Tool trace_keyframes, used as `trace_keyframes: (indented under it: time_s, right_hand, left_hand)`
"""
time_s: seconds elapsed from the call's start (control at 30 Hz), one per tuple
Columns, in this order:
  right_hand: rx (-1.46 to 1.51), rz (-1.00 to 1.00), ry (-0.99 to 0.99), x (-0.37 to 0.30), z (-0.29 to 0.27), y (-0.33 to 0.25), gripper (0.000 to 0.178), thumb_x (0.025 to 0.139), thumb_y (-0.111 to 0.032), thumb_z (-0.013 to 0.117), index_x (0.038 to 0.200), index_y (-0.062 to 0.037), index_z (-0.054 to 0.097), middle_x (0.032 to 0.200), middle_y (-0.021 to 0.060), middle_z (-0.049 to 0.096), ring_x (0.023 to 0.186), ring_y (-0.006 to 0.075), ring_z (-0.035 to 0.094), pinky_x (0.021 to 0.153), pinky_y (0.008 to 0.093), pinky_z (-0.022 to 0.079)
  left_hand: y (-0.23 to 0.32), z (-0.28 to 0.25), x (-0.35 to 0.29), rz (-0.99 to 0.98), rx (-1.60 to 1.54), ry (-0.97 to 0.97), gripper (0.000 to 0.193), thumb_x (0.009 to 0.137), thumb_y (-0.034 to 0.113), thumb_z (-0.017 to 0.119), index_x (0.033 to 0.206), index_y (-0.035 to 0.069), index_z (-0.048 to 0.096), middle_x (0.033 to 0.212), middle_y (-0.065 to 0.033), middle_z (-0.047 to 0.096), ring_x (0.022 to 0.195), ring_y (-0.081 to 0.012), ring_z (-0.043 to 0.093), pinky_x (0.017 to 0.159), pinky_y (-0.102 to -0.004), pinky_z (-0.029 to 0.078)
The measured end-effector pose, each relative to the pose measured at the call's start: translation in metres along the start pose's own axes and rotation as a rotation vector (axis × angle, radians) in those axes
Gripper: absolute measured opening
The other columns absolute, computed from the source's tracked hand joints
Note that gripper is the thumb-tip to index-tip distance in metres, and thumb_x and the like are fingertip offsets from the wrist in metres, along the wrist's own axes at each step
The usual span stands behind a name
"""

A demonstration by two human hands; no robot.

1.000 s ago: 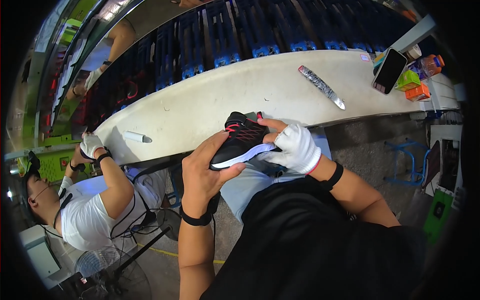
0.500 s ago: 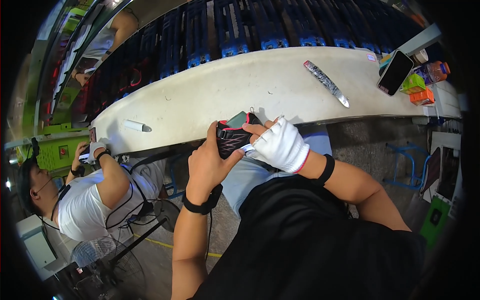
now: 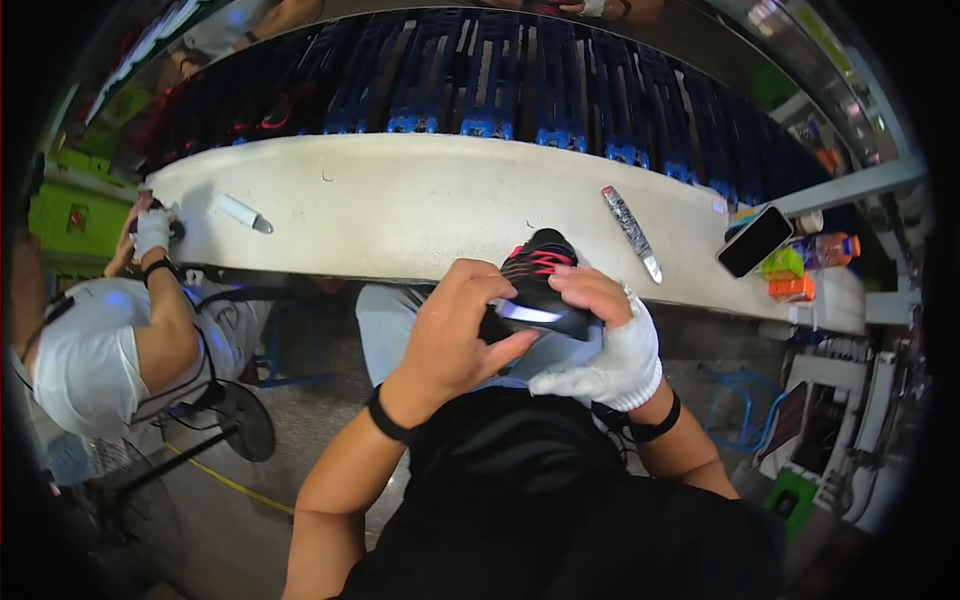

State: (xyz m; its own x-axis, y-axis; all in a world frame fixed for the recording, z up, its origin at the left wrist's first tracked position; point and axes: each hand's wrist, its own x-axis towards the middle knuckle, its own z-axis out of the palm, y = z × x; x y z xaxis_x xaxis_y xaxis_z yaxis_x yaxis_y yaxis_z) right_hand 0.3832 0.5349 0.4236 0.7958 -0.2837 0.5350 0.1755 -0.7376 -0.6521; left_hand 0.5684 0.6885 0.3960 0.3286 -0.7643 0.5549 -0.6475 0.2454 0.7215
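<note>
A black shoe [image 3: 545, 262] with red laces is held between my hands, above my lap at the near edge of the bench. A bright white band [image 3: 527, 313] shows low on it, between my hands. My bare left hand [image 3: 450, 328] is closed round the shoe's left side, fingers over its upper and thumb below. On the right, my right hand [image 3: 615, 345], in a white glove with bare fingertips, has its fingers laid over the shoe's upper. Its gloved thumb stretches out below the shoe. My fingers cover much of the shoe's sides.
A blade tool with a wrapped handle [image 3: 630, 232] and a white tool [image 3: 243, 213] lie on the white bench [image 3: 400, 215]. At right are a phone [image 3: 755, 242], small cartons [image 3: 785, 265] and a bottle [image 3: 830, 250]. Blue racks [image 3: 490, 90] line the back. A co-worker [image 3: 110, 345] sits at left.
The shoe has been turned: its patterned side and the green piece in its opening faced me, now its red laces show. My gloved right hand has opened out its thumb. My view has shifted.
</note>
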Motion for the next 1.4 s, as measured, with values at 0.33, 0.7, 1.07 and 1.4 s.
trace_keyframes:
  time_s: [0.33,0.7,1.07,1.4]
  right_hand:
    - [-0.049,0.079,0.038,-0.001,0.005,0.011,0.077,0.066,-0.034,0.109,0.124,-0.0046,0.069,0.121,0.0176,0.078,0.112,0.0336,0.078,0.1,0.0439,0.062]
    - [0.056,-0.12,-0.113,0.015,0.004,0.018,0.053,0.066,-0.016,0.108,0.1,-0.0105,0.068,0.103,0.0077,0.079,0.103,0.0317,0.081,0.095,0.0452,0.063]
    - [0.908,0.369,0.68,0.019,0.049,0.037,0.048,0.114,-0.051,0.06,0.105,-0.0037,0.063,0.101,0.0203,0.077,0.089,0.0293,0.074,0.086,0.0447,0.064]
    - [0.336,0.124,-0.111,0.084,0.065,0.026,0.112,0.074,-0.033,0.1,0.166,-0.0039,0.042,0.157,0.0221,0.057,0.145,0.0332,0.059,0.123,0.0427,0.045]
  left_hand:
    - [-0.018,0.038,-0.013,0.087,-0.155,0.033,0.047,0.071,0.002,0.096,0.102,0.006,0.06,0.094,-0.0113,0.064,0.083,-0.0325,0.062,0.071,-0.0407,0.051]
    - [-0.032,0.014,-0.014,0.144,-0.056,-0.122,0.044,0.067,0.011,0.093,0.099,0.007,0.063,0.102,-0.0117,0.065,0.094,-0.0352,0.065,0.081,-0.0441,0.056]
    - [-0.039,-0.057,-0.016,0.24,0.344,-0.066,0.07,0.079,0.014,0.088,0.144,0.005,0.066,0.139,-0.0155,0.073,0.133,-0.0421,0.068,0.106,-0.0477,0.057]
    - [-0.027,-0.079,0.04,-0.118,0.112,-0.228,0.079,0.073,0.025,0.101,0.139,0.003,0.066,0.126,-0.0196,0.077,0.111,-0.0412,0.076,0.095,-0.0438,0.061]
